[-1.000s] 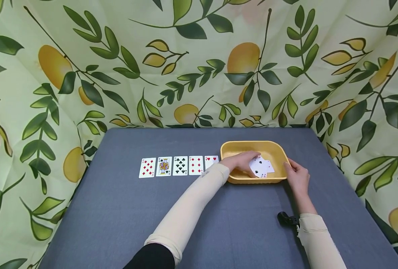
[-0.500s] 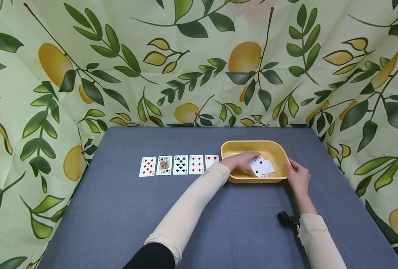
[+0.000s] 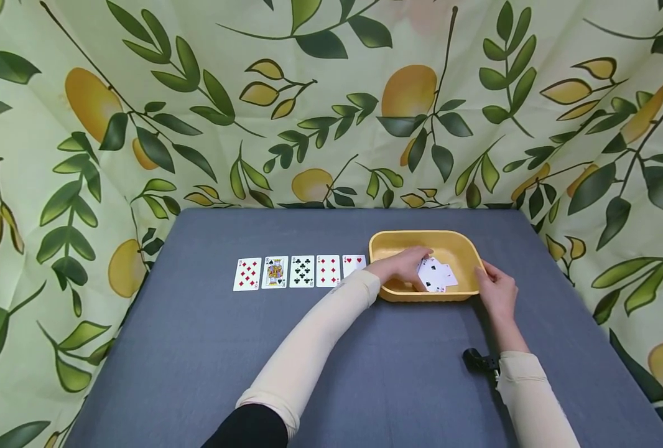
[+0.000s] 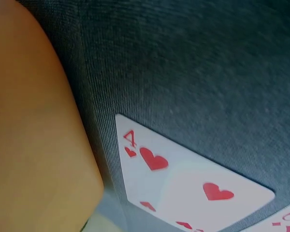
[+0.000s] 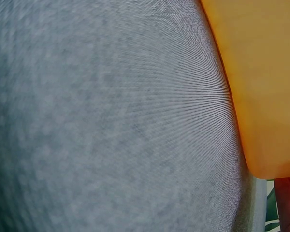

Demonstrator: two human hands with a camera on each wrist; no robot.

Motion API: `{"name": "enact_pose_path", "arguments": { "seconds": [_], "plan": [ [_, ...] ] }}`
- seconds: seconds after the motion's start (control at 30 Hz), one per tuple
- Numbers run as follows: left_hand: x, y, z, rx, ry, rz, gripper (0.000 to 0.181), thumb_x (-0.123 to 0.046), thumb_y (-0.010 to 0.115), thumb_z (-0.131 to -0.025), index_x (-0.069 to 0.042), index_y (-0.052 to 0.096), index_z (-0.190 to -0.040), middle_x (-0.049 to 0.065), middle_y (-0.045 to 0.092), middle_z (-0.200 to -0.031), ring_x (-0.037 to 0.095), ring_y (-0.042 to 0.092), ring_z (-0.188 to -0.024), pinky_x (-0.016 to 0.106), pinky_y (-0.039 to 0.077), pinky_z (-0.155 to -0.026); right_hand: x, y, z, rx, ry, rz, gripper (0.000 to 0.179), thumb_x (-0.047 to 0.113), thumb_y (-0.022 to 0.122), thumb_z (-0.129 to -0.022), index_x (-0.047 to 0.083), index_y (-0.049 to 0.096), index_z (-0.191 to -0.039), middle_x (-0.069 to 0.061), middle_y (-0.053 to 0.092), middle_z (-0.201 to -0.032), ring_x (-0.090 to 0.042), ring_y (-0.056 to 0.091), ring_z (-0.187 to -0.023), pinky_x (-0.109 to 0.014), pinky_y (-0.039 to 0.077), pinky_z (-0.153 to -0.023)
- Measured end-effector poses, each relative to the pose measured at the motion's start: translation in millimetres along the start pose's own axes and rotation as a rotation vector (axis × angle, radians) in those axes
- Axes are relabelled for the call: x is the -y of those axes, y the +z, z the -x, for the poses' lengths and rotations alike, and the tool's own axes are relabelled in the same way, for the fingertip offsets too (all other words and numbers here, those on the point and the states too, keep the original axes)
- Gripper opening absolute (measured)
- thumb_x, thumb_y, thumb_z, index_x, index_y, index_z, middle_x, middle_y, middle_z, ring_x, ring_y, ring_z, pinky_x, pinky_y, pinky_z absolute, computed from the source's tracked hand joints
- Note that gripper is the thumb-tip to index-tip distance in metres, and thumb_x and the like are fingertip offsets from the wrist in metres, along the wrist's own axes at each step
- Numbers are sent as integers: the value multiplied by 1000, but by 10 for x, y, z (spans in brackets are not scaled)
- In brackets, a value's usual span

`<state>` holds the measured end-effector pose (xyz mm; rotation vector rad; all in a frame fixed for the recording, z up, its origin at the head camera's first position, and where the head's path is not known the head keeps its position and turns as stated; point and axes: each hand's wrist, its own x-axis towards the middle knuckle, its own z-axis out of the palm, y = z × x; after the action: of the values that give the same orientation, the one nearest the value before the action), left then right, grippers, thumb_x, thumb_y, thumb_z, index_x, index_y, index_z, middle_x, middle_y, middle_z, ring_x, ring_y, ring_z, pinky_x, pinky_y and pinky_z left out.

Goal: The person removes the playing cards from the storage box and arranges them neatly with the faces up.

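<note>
My left hand [image 3: 405, 266] reaches into a yellow plastic basin [image 3: 464, 244] and holds playing cards [image 3: 435, 275] there, its fingers at their upper edge and its thumb at the lower. Spades show on the front card; a second card sticks out behind it to the right. At the basin's right end, my right hand [image 3: 496, 286] pinches the rim. The right wrist view shows the basin's outer wall [image 5: 266, 92] close up, with some fingers [image 5: 286, 203] just below its corner.
Left of the basin, several face-up cards lie in a row: a diamond card [image 3: 247, 274], a king [image 3: 275, 272], a club card [image 3: 301, 271], a six of diamonds [image 3: 328, 271] and a four of hearts [image 4: 183, 176]. A patterned cloth [image 3: 331, 93] hangs behind the grey table [image 3: 197, 361].
The whole view shifts slightly upward. Both hands, the basin and the cards keep their places relative to each other.
</note>
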<state>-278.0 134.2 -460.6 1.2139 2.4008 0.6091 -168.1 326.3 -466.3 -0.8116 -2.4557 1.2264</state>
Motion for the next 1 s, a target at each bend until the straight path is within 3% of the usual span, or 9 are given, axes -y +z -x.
{"name": "enact_pose_path", "arguments": {
  "seconds": [0.27, 0.57, 0.83, 1.0],
  "plan": [
    [39, -121, 171, -72, -6, 69, 103, -31, 91, -68, 0, 34, -148, 10, 50, -135, 17, 44, -124, 15, 31, -104, 7, 14, 18, 6, -15, -7, 46, 35, 51, -97, 8, 60, -134, -16, 65, -122, 12, 48, -72, -6, 40, -61],
    [23, -421, 479, -177, -26, 73, 102, -31, 91, -67, 1, 35, -147, 11, 49, -136, 20, 42, -128, 17, 28, -107, 15, -2, 5, 10, -1, -13, 46, 35, 51, -98, 9, 59, -135, -17, 64, -123, 12, 48, -72, -5, 41, -60],
    [135, -606, 889, -248, -68, 175, 104, -31, 90, -68, -4, 32, -150, 10, 46, -141, 22, 40, -131, 26, 32, -109, 1, -13, -16, 9, 11, -6, 47, 38, 51, -98, 11, 59, -135, -15, 64, -123, 12, 48, -74, -5, 40, -62],
    [259, -697, 1294, -306, -112, 207, 103, -31, 90, -69, -6, 33, -150, 10, 46, -141, 22, 40, -132, 33, 32, -111, 13, -6, -22, 27, 23, -13, 47, 39, 51, -98, 12, 58, -136, -15, 63, -125, 11, 50, -75, -4, 41, -62]
  ]
}}
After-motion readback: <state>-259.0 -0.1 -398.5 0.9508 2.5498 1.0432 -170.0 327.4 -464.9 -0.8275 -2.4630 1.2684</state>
